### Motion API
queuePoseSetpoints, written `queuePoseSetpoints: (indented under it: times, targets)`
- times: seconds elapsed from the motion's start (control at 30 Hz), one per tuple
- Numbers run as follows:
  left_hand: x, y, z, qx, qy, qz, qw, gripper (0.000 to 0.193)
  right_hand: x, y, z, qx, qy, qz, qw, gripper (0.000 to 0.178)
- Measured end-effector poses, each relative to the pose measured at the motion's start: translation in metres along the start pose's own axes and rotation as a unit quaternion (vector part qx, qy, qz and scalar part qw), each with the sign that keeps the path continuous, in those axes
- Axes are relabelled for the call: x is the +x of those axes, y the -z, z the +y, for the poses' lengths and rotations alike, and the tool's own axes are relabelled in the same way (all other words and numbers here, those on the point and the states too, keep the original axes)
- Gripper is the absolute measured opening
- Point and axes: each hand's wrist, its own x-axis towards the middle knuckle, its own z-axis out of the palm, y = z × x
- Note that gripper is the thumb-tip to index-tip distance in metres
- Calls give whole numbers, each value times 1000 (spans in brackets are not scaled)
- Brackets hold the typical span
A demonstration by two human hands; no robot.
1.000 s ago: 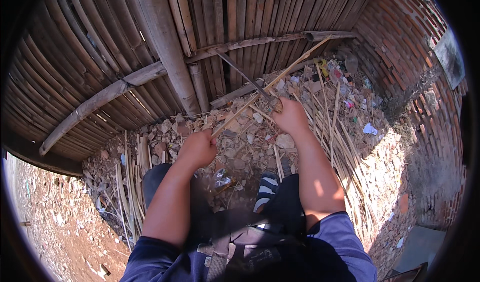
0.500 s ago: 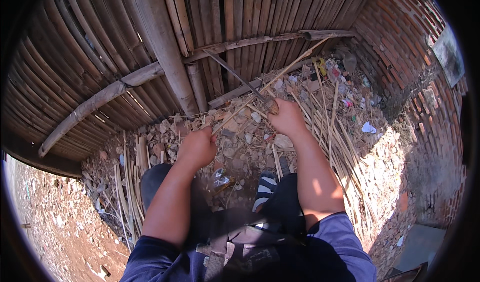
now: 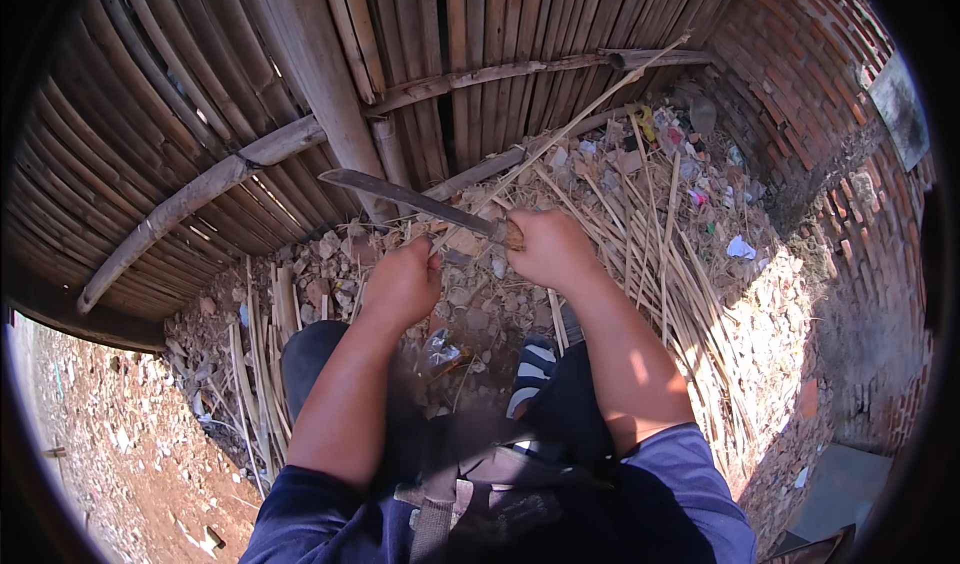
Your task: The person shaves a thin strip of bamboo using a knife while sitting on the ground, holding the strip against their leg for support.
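Observation:
My left hand [image 3: 402,282] is closed around the near end of a long, thin bamboo strip [image 3: 580,116], which slants away to the far right, up toward the bamboo wall. In my right hand [image 3: 550,251] is the wooden handle of a machete [image 3: 420,202]. Its dark blade points left and away, crossing over the strip just beyond my left hand. Whether the edge touches the strip I cannot tell. Part of the strip is hidden behind the blade and my right hand.
Ahead stands a bamboo slat wall [image 3: 520,24] with a thick post [image 3: 310,74]; a brick wall [image 3: 800,94] rises on the right. Cut bamboo strips [image 3: 690,334] lie on rubble to the right, more strips [image 3: 262,384] at the left. A clear plastic wrapper [image 3: 438,354] lies between my feet.
The machete blade has swung left and lower, nearer my left hand. My right hand has come slightly left and closer to me. The strip's far end has risen a little.

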Motion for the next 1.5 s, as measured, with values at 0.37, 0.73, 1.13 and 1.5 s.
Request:
queuePoseSetpoints:
  times: [0.37, 0.73, 1.13, 1.5]
  targets:
    - [4, -7, -13, -5, 17, -57, 998, 18, 11, -6, 25, 72, -70, 10, 995, 27]
    - [6, -7, -10, 20, -6, -43, 999, 16, 15, -1, 48, 78, -83, 49, 992, 30]
    - [-4, 10, -2, -17, -36, 2, 999, 13, 4, 25, 50, 59, -88, 133, 985, 31]
    - [-5, 19, 2, 14, -34, 19, 999, 14, 4, 26, 50, 45, -50, 87, 994, 33]
